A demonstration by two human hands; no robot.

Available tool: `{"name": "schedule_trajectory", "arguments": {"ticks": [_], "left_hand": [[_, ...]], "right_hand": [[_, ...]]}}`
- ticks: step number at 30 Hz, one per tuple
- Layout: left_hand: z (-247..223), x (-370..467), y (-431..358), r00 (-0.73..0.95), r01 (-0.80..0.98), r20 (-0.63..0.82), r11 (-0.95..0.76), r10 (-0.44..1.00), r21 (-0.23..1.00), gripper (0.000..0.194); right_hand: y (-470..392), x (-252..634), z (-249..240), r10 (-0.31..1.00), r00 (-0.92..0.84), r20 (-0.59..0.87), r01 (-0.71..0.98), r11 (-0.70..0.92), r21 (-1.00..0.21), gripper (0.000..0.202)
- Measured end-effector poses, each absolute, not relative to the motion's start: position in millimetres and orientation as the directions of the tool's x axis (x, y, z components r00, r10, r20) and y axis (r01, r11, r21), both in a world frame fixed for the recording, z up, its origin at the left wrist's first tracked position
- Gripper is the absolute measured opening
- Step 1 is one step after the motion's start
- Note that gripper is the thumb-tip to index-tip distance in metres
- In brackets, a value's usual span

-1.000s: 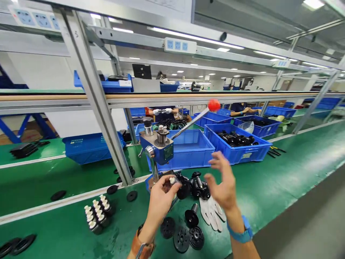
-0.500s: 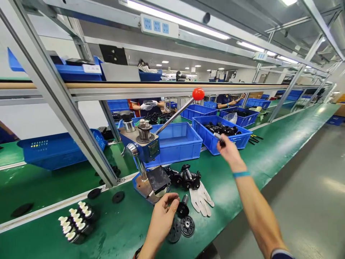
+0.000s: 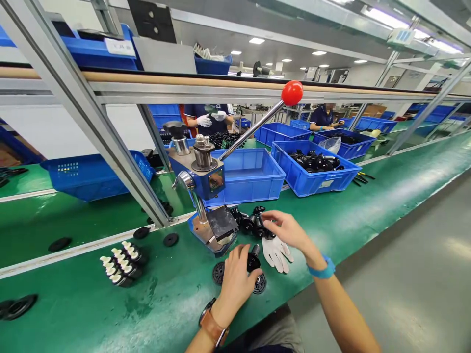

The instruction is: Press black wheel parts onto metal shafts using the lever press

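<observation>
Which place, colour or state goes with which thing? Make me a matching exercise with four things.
Things
1. Knob
2. Glove
3. Wristband
4. Pale-topped parts

Place, colour or state
A. White, lying on the bench
B. Standing in a cluster, left of the press
C. Red, at the upper end of the lever
D. Blue, at the wrist of the right hand

Pairs: 1-C; 2-A; 3-D; 4-B
</observation>
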State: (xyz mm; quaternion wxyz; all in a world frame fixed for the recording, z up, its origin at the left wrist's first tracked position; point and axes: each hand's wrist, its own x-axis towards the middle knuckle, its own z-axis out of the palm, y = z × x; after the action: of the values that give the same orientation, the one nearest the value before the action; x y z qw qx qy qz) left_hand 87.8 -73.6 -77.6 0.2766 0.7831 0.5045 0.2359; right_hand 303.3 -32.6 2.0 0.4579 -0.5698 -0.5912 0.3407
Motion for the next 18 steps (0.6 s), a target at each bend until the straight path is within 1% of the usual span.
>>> {"name": "schedule_trajectory", "arguments": {"ticks": [2,4,5,7,8,10,12,14,16,18], "left_hand": [[-81.9,98.2,-70.4,0.423,0.715,0.056,-0.371,0.904,0.593,0.044],[-84.6,103.0,-69.1,0.425,0.732,0.046,-0.373,0.904,0.570,0.030],[-85.4,102.9,-69.7,0.414,0.722,0.057,-0.365,0.909,0.588,0.025],[-85.5,98.3,-73.9,0.383,0.653,0.109,-0.353,0.917,0.670,0.022],[-84.4,94.4,-76.9,0.362,0.597,0.158,-0.359,0.918,0.718,0.023],[-78.8,85.5,-83.0,0.307,0.456,0.309,-0.425,0.900,0.782,0.026],[-67.3,76.9,-85.8,0.244,0.328,0.490,-0.547,0.837,0.770,0.028],[-50.4,69.7,-82.2,0.185,0.266,0.614,-0.640,0.767,0.720,0.030],[-31.9,63.8,-71.9,0.130,0.261,0.646,-0.655,0.752,0.709,0.038],[-16.3,58.2,-56.8,0.090,0.273,0.615,-0.614,0.783,0.741,0.050]], "right_hand": [[-39.3,284.8,-9.2,0.991,0.040,0.131,0.419,0.102,-0.902,0.033],[-40.8,275.4,-16.4,0.993,0.048,0.111,0.476,0.075,-0.876,0.035],[-41.3,272.9,-19.6,0.993,0.060,0.099,0.502,0.056,-0.863,0.036],[-44.2,269.4,-25.2,0.993,0.090,0.074,0.551,0.012,-0.834,0.039],[-47.1,267.6,-26.8,0.993,0.103,0.059,0.571,-0.010,-0.821,0.042],[-55.2,262.4,-25.3,0.997,0.074,0.019,0.572,-0.027,-0.820,0.051],[-63.2,254.0,-14.7,0.999,-0.032,0.010,0.505,0.025,-0.863,0.055],[-65.8,241.9,4.5,0.990,-0.112,0.082,0.423,0.123,-0.898,0.050],[-59.3,227.4,26.7,0.974,-0.107,0.199,0.407,0.225,-0.885,0.043],[-44.5,212.3,44.5,0.952,-0.091,0.293,0.455,0.301,-0.838,0.039]]}}
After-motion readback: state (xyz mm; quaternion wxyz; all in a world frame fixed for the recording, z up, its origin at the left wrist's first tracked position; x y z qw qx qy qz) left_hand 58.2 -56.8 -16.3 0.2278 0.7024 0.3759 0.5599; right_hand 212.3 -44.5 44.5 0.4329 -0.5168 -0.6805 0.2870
